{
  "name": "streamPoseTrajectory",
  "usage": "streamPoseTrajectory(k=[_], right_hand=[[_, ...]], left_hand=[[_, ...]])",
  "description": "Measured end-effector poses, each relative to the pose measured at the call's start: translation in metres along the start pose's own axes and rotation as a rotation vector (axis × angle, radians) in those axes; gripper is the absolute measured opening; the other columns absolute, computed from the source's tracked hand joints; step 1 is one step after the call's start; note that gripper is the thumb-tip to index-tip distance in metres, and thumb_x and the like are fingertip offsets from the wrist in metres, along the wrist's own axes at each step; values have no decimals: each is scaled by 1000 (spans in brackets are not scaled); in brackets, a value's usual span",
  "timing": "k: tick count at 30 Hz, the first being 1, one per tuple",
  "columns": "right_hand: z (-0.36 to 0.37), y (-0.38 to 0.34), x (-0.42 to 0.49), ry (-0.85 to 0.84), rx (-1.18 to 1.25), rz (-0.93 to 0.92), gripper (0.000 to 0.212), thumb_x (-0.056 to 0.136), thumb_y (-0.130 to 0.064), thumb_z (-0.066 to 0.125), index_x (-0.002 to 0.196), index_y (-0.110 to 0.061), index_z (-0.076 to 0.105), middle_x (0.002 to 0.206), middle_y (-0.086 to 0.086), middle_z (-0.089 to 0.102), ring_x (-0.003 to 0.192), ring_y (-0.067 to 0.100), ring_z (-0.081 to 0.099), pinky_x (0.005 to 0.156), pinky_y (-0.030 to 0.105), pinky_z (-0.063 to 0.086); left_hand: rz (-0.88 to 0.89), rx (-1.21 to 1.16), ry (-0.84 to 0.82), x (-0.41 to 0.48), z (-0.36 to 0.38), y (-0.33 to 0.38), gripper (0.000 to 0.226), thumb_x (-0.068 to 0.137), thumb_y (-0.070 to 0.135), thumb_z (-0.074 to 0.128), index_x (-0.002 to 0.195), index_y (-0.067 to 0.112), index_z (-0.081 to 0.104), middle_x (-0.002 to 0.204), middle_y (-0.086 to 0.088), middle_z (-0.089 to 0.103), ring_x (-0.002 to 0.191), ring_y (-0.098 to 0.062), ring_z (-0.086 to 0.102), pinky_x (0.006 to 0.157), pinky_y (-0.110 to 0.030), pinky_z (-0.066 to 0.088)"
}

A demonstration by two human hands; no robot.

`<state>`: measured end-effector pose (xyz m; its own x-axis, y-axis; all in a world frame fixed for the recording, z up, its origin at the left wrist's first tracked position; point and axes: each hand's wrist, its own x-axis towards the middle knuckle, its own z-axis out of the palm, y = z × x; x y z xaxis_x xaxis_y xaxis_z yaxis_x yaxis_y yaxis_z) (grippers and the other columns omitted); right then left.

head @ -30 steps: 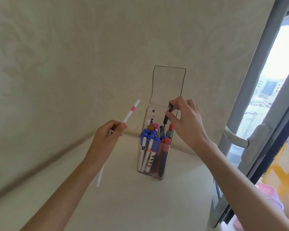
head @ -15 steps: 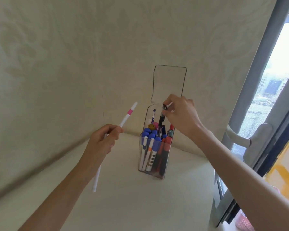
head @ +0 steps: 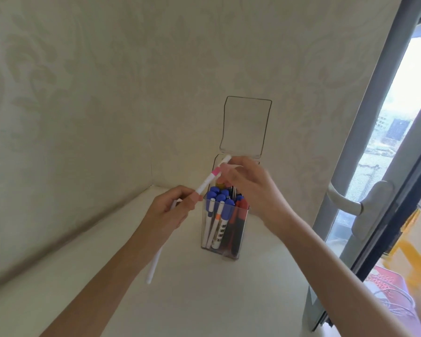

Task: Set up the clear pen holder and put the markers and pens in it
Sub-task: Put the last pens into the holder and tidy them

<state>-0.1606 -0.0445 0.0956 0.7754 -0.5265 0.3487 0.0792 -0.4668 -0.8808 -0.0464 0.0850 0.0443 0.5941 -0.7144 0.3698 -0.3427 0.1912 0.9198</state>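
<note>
The clear pen holder [head: 238, 249] stands upright on the white ledge near the wall corner, its hinged lid [head: 244, 127] flipped up. Inside stand several blue-capped markers [head: 219, 194], red ones and dark pens. My left hand [head: 170, 210] grips a long white pen with a pink band [head: 206, 182] around its middle, slanted up to the right. The pen's top end reaches over the holder's mouth. My right hand [head: 250, 188] hovers above the holder and pinches this same pen by the pink band.
A grey window frame with a lever handle [head: 345, 203] runs along the right side, close to the holder. Below the sill at the lower right lies a red basket [head: 384, 280]. Patterned walls meet in a corner just behind the holder.
My right hand let go of the black pen, which now sits in the holder. My left hand swung the white pen right to the holder's mouth, where my right hand took its upper part.
</note>
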Motion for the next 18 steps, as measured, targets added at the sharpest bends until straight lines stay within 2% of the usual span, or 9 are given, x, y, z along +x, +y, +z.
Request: streamPoseTrajectory(k=[2,4,6,7,9,11,14,16,18], right_hand=[[11,1,-8,7,204,53,18,90,-26,56,103,-14,56,78,-5,70,70,6,67,61,17,51],[17,5,-10,82,333,84,13,90,-16,57,100,-8,55,79,4,70,70,13,68,62,22,52],[14,8,-9,175,407,77,10,89,-9,57,99,-7,55,82,9,71,75,20,68,69,32,54],[9,10,-8,239,418,51,14,89,-7,57,102,-8,54,83,9,71,75,20,68,70,32,55],[-8,11,-1,395,334,-39,33,88,-4,58,115,-13,43,82,6,71,72,12,67,67,24,54],[-27,12,6,507,170,-129,49,86,-5,60,124,-19,32,81,1,69,67,4,65,64,18,53],[-42,17,18,545,35,-193,40,86,-5,59,115,-20,35,82,0,64,62,2,61,58,14,47],[-42,22,25,541,-19,-231,36,87,-5,58,110,-21,36,89,5,64,62,6,61,55,10,43],[-39,27,31,504,-101,-260,35,87,-5,59,113,-17,38,90,5,62,68,13,62,55,10,43]], left_hand=[[12,0,-39,0,7,2,17,89,16,50,78,15,64,65,-3,49,48,-12,31,40,-14,24],[33,18,-75,-2,13,1,19,91,18,47,85,6,61,64,-2,49,46,-10,30,40,-14,24],[48,93,-88,-4,17,-5,22,93,23,43,88,10,59,68,-2,51,46,-9,30,43,-14,26],[45,135,-70,-5,18,-8,20,94,25,41,87,16,57,67,-2,51,47,-9,31,44,-16,26],[-12,91,25,-3,17,-10,15,90,17,39,85,22,53,59,-1,42,47,-10,28,44,-18,24],[-57,-68,129,5,13,-4,15,76,12,37,83,21,47,54,2,35,47,-11,25,44,-19,22],[27,-169,256,22,10,15,22,75,2,29,78,22,40,58,7,38,50,-9,31,52,-19,29],[106,-204,310,37,13,30,29,77,-2,26,78,23,39,63,7,38,55,-8,34,55,-15,32],[157,-249,342,55,22,45,29,78,-3,27,77,23,40,65,6,37,56,-8,34,58,-16,32]])
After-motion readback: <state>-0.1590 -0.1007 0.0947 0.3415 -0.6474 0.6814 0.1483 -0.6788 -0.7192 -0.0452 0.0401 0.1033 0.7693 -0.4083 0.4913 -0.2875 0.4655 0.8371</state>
